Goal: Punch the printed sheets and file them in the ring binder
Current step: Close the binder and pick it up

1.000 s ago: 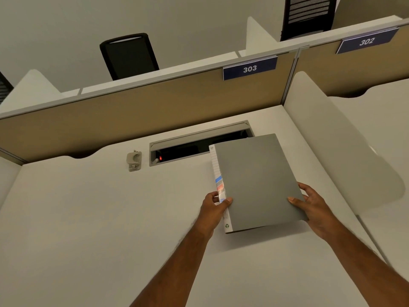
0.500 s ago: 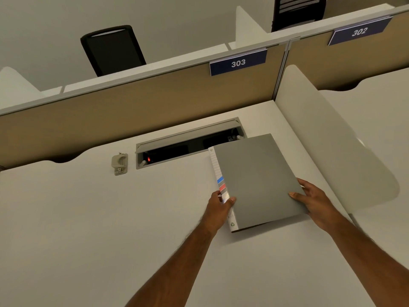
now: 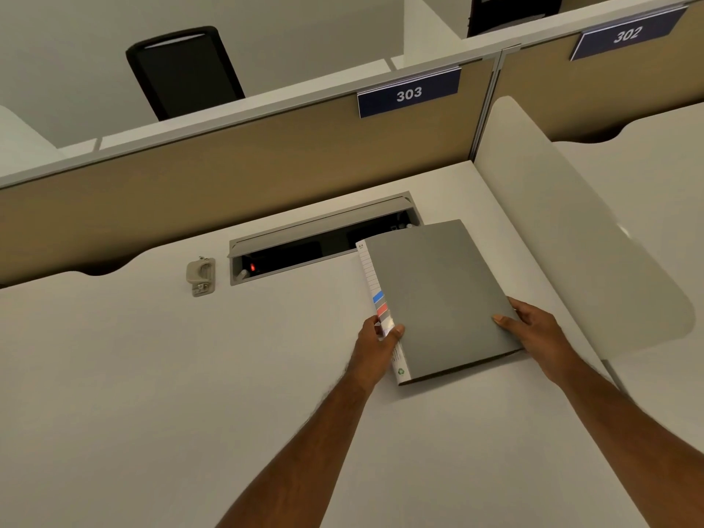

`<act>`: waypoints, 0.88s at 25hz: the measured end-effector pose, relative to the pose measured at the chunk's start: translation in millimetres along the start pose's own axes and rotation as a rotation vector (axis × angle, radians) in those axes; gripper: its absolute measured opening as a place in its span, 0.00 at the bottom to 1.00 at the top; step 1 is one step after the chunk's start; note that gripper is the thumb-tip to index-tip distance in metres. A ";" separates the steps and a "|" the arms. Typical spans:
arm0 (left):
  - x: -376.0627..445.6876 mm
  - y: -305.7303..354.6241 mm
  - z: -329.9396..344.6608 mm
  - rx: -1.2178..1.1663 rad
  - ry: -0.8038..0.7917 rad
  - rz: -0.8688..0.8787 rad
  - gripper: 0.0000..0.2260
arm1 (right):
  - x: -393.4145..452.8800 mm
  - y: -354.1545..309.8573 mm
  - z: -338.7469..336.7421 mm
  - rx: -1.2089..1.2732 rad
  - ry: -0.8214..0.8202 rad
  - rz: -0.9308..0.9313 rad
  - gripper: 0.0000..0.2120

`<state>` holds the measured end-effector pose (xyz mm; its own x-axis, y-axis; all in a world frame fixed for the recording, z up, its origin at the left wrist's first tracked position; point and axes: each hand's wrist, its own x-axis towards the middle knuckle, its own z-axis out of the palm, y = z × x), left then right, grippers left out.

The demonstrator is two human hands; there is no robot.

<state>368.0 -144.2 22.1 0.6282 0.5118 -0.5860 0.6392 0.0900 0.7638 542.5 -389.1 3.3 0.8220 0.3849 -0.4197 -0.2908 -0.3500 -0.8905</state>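
A closed grey ring binder [image 3: 438, 295] with a white spine label lies slightly raised over the white desk [image 3: 152, 375], right of centre. My left hand [image 3: 375, 348] grips its spine near the lower corner, thumb on the cover. My right hand [image 3: 533, 329] holds the binder's right edge, thumb on top. A small beige hole punch [image 3: 201, 275] sits on the desk to the far left of the binder, apart from both hands. No printed sheets are in view.
An open cable tray [image 3: 324, 242] is set into the desk behind the binder. A tan partition [image 3: 228, 177] with a "303" sign closes the back. A white curved side divider [image 3: 571, 230] stands close on the right. A black chair [image 3: 183, 70] is beyond the partition.
The view has shifted a little, so the desk things sit lower and more to the right in frame. Both hands keep their hold, and the binder has come down closer to the desk.
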 end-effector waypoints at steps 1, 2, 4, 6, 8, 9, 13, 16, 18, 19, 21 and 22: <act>1.3 -0.3 -0.3 0.010 0.001 -0.001 0.24 | -0.7 -2.0 0.8 -0.038 0.014 -0.008 0.21; 2.5 -1.9 0.0 0.017 0.004 0.000 0.24 | -1.8 -3.2 1.5 -0.083 0.041 -0.012 0.20; 3.4 -4.0 0.4 0.065 0.036 0.007 0.24 | -2.7 -5.0 4.3 -0.168 0.074 -0.027 0.18; 4.8 -7.6 2.3 0.148 0.078 0.012 0.25 | -4.9 -4.8 6.4 -0.242 0.093 -0.026 0.20; 2.0 -9.3 3.3 0.220 0.087 0.009 0.26 | -7.3 -1.6 7.8 -0.327 0.146 -0.008 0.28; 1.0 -10.3 2.9 0.242 0.086 0.006 0.28 | -10.1 -1.3 9.1 -0.390 0.168 -0.001 0.31; -6.1 -14.9 -8.2 0.298 0.072 0.022 0.32 | -24.5 -5.7 24.0 -0.701 0.219 -0.106 0.32; -15.5 -26.8 -29.0 0.456 0.153 0.110 0.31 | -34.8 -10.5 44.7 -0.813 0.209 -0.247 0.30; -24.6 -39.9 -49.3 0.561 0.204 0.164 0.31 | -41.4 -10.0 63.7 -0.850 0.179 -0.317 0.28; -27.6 -47.4 -59.7 0.605 0.212 0.174 0.30 | -44.1 -10.1 73.6 -0.862 0.162 -0.341 0.28; -35.0 -63.4 -81.0 0.671 0.228 0.194 0.30 | -50.8 -11.5 95.6 -0.877 0.120 -0.377 0.28; -39.4 -71.7 -92.4 0.695 0.248 0.217 0.29 | -54.6 -13.0 107.7 -0.883 0.098 -0.387 0.28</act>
<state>256.4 -91.9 15.4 0.7056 0.6409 -0.3022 0.6966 -0.5496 0.4611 448.6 -313.6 18.8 0.8323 0.5495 -0.0733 0.4483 -0.7449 -0.4941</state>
